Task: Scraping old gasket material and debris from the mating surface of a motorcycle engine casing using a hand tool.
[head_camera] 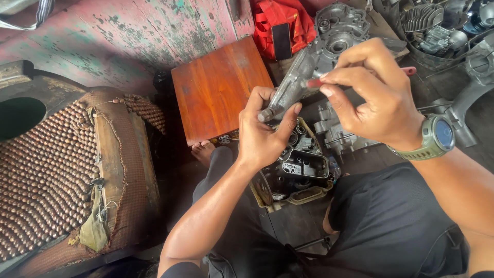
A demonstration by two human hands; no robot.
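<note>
While a beaded seat (46, 170) fills the left and a wooden box (218, 87) stands ahead beside a red cloth (280, 20), engine cases (339, 31) lie about the floor, one open case (301, 164) between the knees. Raised above it is a grey metal casting (293, 85), its lower end clamped in the closed left hand (262, 136). The right hand (375, 95), with a watch (437, 136) at its wrist, pinches a red-handled tool (315, 82) against the casting. Best, I judge, to brace the casting firmly and work with short, light strokes.
</note>
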